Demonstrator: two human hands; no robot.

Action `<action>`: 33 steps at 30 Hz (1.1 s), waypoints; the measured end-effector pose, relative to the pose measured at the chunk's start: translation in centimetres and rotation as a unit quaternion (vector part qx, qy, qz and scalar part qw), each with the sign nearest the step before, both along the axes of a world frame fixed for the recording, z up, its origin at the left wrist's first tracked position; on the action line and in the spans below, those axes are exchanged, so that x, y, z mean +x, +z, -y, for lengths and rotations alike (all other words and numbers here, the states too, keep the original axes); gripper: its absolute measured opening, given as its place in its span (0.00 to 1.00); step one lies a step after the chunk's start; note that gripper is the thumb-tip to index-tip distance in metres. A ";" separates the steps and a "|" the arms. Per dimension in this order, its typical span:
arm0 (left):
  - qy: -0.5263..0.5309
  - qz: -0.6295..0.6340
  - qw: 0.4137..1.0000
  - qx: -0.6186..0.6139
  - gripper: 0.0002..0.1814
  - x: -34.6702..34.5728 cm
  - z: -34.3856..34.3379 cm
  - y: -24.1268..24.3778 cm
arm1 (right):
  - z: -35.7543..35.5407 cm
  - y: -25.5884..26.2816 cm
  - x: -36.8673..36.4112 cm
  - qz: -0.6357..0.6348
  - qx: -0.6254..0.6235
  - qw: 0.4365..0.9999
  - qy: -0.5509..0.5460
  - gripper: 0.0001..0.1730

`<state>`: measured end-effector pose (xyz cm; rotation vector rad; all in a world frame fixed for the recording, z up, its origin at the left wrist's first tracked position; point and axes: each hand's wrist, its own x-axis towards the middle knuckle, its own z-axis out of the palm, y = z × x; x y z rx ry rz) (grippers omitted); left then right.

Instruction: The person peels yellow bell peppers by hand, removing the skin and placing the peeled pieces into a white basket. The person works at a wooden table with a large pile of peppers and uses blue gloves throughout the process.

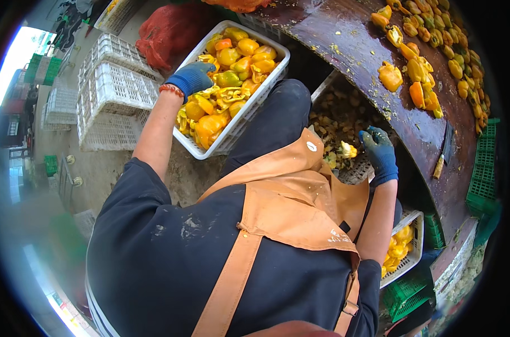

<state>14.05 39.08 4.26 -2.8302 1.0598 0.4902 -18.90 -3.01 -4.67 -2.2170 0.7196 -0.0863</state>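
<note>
My left hand [194, 78], in a blue-coated work glove, is over the left edge of a white plastic crate [190, 146] of yellow and orange bell peppers [227, 78]. Its fingers reach out against the peppers; its underside is hidden, and no grip shows. On the other side, my right hand [379, 151], gloved alike, is open below the table edge. A pale pepper core [347, 149] is just left of its fingers, apart from them, above a container of pepper scraps [337, 120]. Whether the core is falling or resting I cannot tell.
A stained table [364, 82] curves along the right, bearing cut peppers [421, 80], many whole peppers [461, 50] and a wooden-handled knife [442, 156]. White crates [116, 90] and a red mesh sack [164, 36] stand left. Another pepper crate [415, 257] is by my right elbow.
</note>
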 end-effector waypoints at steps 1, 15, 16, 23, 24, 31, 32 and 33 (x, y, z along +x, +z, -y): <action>-0.021 0.001 1.000 -0.020 0.22 0.0 2.0 0.6 | 0.5 0.5 0.3 0.011 0.009 1.000 -0.001 0.25; -0.163 -0.048 0.950 -0.264 0.50 -7.4 47.2 -9.1 | 4.6 1.2 2.0 0.002 0.015 0.997 0.075 0.25; -0.156 -0.051 0.965 -0.203 0.51 -8.4 49.2 -9.0 | 4.8 1.2 1.8 0.007 0.007 0.998 0.068 0.25; -0.101 -0.076 0.982 -0.138 0.35 -8.5 54.1 -9.5 | 4.7 2.5 2.0 0.026 0.036 0.998 0.040 0.24; -0.108 -0.105 0.974 -0.171 0.32 -7.1 53.5 -10.3 | 4.7 2.8 2.2 0.036 0.045 0.998 0.031 0.23; 0.112 -0.798 0.426 -0.412 0.32 -8.3 42.7 -6.2 | 6.1 2.3 3.1 0.275 0.307 0.895 -0.171 0.18; 0.112 -0.829 0.387 -0.389 0.32 -8.7 41.6 -6.3 | 6.2 3.1 3.0 0.303 0.420 0.833 -0.193 0.16; 0.101 -0.837 0.374 -0.387 0.32 -9.6 40.6 -5.9 | 6.1 3.9 2.8 0.306 0.442 0.822 -0.191 0.17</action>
